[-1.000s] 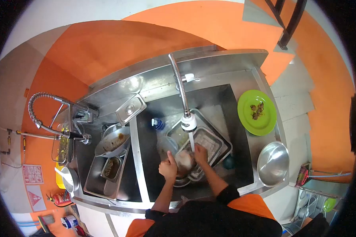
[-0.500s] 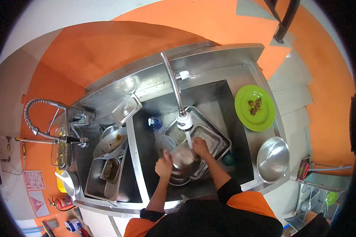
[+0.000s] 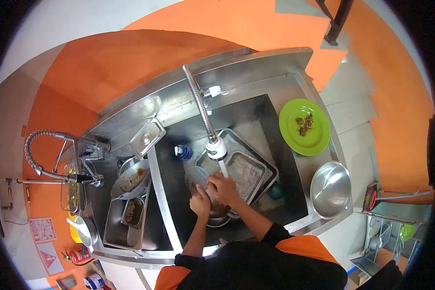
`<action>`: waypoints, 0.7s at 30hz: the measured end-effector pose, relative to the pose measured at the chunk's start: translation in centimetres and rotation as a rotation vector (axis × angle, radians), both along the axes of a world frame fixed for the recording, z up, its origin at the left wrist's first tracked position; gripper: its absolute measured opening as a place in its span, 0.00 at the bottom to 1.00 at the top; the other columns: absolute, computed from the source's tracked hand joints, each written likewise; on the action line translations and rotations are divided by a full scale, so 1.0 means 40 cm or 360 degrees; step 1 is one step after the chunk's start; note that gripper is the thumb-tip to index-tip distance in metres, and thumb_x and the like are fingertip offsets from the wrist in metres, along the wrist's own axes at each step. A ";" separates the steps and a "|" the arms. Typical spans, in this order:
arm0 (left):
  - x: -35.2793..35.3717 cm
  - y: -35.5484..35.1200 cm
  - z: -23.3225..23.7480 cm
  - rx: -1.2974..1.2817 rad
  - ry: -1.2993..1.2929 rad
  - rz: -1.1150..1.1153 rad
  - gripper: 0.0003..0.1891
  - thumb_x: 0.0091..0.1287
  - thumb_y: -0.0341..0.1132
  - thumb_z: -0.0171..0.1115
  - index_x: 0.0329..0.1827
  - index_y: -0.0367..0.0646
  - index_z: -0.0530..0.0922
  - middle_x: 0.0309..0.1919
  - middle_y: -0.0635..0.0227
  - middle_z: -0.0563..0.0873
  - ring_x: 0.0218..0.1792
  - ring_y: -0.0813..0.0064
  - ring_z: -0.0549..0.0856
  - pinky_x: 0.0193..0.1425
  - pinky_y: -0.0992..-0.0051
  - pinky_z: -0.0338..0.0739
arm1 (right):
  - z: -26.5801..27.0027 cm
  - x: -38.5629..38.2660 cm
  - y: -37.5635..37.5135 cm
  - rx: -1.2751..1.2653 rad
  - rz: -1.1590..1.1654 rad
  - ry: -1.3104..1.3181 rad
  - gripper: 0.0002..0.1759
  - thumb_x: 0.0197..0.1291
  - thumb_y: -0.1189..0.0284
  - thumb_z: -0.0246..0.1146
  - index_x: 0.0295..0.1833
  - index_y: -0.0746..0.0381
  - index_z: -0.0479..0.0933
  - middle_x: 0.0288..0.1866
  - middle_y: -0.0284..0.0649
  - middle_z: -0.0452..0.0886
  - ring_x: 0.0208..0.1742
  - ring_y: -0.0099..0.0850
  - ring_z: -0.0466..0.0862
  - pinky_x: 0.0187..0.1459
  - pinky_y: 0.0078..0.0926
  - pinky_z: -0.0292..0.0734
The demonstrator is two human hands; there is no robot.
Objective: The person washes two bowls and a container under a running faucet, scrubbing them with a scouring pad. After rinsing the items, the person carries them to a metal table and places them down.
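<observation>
A shiny metal bowl [image 3: 218, 209] is tilted in the right-hand sink basin, partly covered by my hands and forearms. My left hand [image 3: 200, 201] is closed on its left side, thumb up. My right hand [image 3: 223, 190] is closed at its far edge, close to the left hand; its fingertips are partly hidden. Just beyond, water runs from the white tap head [image 3: 216, 148]. Rectangular metal trays [image 3: 248, 170] lie in the basin to the right. A translucent container [image 3: 196, 176] sits behind my left hand, near a blue bottle [image 3: 183, 152].
A green plate [image 3: 304, 127] with food scraps and a large steel bowl [image 3: 330, 190] rest on the right counter. The left basin holds a dirty pan [image 3: 130, 182] and a deep metal tray [image 3: 115, 227]. A metal divider [image 3: 162, 198] separates the basins.
My right hand has moved left from the bowl's right side, closer to my left hand. The bowl, blurred before, shows less of its inside. The whole view has shifted slightly.
</observation>
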State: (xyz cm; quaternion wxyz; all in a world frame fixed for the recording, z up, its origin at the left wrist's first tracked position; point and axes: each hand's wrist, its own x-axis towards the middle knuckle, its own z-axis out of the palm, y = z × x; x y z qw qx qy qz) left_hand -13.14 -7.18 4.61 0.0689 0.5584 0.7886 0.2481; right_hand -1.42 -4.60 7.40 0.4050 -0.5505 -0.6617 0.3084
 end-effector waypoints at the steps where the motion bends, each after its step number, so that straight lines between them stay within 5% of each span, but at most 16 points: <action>1: -0.002 -0.005 0.005 -0.0020 -0.0106 0.0075 0.33 0.67 0.51 0.46 0.10 0.31 0.72 0.07 0.52 0.72 0.09 0.55 0.72 0.16 0.61 0.65 | -0.009 0.013 0.011 -0.0100 0.0059 -0.0109 0.11 0.51 0.64 0.57 0.36 0.58 0.78 0.31 0.47 0.78 0.31 0.51 0.78 0.35 0.43 0.73; 3: -0.014 -0.009 0.039 -0.0027 -0.0210 0.0151 0.33 0.68 0.51 0.45 0.10 0.31 0.72 0.08 0.51 0.73 0.09 0.53 0.73 0.16 0.60 0.65 | -0.112 0.061 0.039 -0.0272 0.0012 0.0041 0.12 0.51 0.63 0.57 0.35 0.59 0.78 0.31 0.48 0.78 0.32 0.51 0.78 0.36 0.43 0.73; 5: -0.038 -0.011 0.094 -0.0258 -0.1019 0.0123 0.34 0.68 0.53 0.43 0.13 0.30 0.73 0.09 0.49 0.73 0.11 0.54 0.75 0.20 0.58 0.68 | -0.162 0.086 0.060 -0.0439 -0.0020 0.0200 0.13 0.51 0.62 0.56 0.34 0.59 0.79 0.31 0.49 0.79 0.33 0.51 0.79 0.37 0.43 0.73; 7: -0.055 -0.014 0.057 -0.0250 -0.0930 0.0061 0.35 0.68 0.54 0.43 0.13 0.29 0.72 0.08 0.51 0.71 0.11 0.60 0.74 0.21 0.60 0.68 | -0.153 0.099 0.083 -0.0907 -0.0188 0.0158 0.15 0.53 0.61 0.54 0.34 0.60 0.79 0.32 0.51 0.79 0.36 0.49 0.80 0.39 0.43 0.73; 9: -0.061 -0.011 0.005 -0.0273 -0.0842 -0.0008 0.36 0.68 0.54 0.42 0.13 0.28 0.71 0.07 0.54 0.69 0.11 0.67 0.73 0.21 0.62 0.67 | -0.069 0.089 0.071 -0.0887 -0.0139 -0.0130 0.15 0.54 0.61 0.53 0.34 0.60 0.78 0.31 0.49 0.80 0.36 0.49 0.79 0.39 0.43 0.73; 11: -0.047 0.002 -0.029 -0.0480 -0.0393 -0.0543 0.35 0.68 0.54 0.44 0.13 0.27 0.68 0.07 0.58 0.65 0.15 0.78 0.67 0.22 0.68 0.65 | -0.008 0.054 0.048 -0.0865 -0.0075 -0.0432 0.15 0.54 0.60 0.53 0.34 0.61 0.77 0.31 0.46 0.80 0.35 0.49 0.79 0.38 0.43 0.73; 12: -0.041 0.001 -0.013 -0.0477 -0.0397 -0.0545 0.35 0.68 0.54 0.44 0.13 0.27 0.68 0.07 0.58 0.65 0.15 0.78 0.67 0.22 0.68 0.65 | 0.001 0.028 0.029 -0.0505 0.0024 -0.0516 0.14 0.54 0.62 0.54 0.33 0.61 0.78 0.31 0.46 0.80 0.36 0.49 0.79 0.38 0.43 0.73; 14: -0.036 0.004 0.042 -0.0612 -0.1108 -0.0379 0.32 0.68 0.53 0.46 0.17 0.29 0.72 0.10 0.61 0.71 0.18 0.80 0.70 0.24 0.72 0.66 | -0.004 0.022 0.036 -0.0136 0.0111 -0.0585 0.12 0.53 0.64 0.54 0.32 0.61 0.78 0.30 0.46 0.80 0.36 0.49 0.80 0.38 0.42 0.74; 16: -0.033 -0.017 0.044 -0.0498 -0.1441 -0.0401 0.28 0.68 0.50 0.48 0.21 0.31 0.76 0.16 0.67 0.77 0.21 0.81 0.71 0.27 0.74 0.67 | -0.072 0.061 0.057 -0.0358 -0.0153 -0.0160 0.11 0.52 0.64 0.56 0.35 0.59 0.79 0.31 0.45 0.81 0.35 0.47 0.80 0.39 0.40 0.74; 17: -0.029 -0.020 0.071 -0.0386 -0.1736 -0.0203 0.26 0.68 0.49 0.48 0.22 0.33 0.76 0.17 0.70 0.77 0.21 0.81 0.71 0.27 0.74 0.67 | -0.143 0.088 0.067 -0.0678 -0.0184 0.0292 0.13 0.52 0.62 0.58 0.40 0.56 0.80 0.34 0.45 0.80 0.35 0.44 0.81 0.39 0.37 0.75; 18: -0.028 -0.022 0.086 -0.0268 -0.2025 -0.0001 0.24 0.68 0.48 0.49 0.23 0.35 0.77 0.18 0.73 0.77 0.22 0.82 0.70 0.26 0.75 0.66 | -0.146 0.086 0.057 -0.0679 -0.0183 0.0294 0.13 0.52 0.62 0.58 0.40 0.56 0.80 0.34 0.45 0.80 0.35 0.44 0.81 0.39 0.37 0.75; 20: -0.053 -0.011 -0.003 -0.0247 -0.1926 0.0057 0.24 0.69 0.47 0.47 0.24 0.35 0.77 0.19 0.72 0.78 0.22 0.83 0.70 0.25 0.76 0.66 | -0.143 0.087 0.043 -0.0566 -0.0328 0.0267 0.15 0.54 0.58 0.57 0.39 0.57 0.80 0.34 0.45 0.80 0.37 0.45 0.80 0.41 0.38 0.74; 21: -0.059 -0.009 -0.045 -0.0322 -0.1480 0.0058 0.24 0.69 0.48 0.47 0.25 0.35 0.77 0.21 0.73 0.78 0.22 0.83 0.71 0.26 0.77 0.67 | -0.078 0.065 0.033 -0.0706 -0.0240 -0.0013 0.14 0.51 0.65 0.61 0.44 0.52 0.80 0.42 0.40 0.81 0.43 0.40 0.80 0.45 0.33 0.74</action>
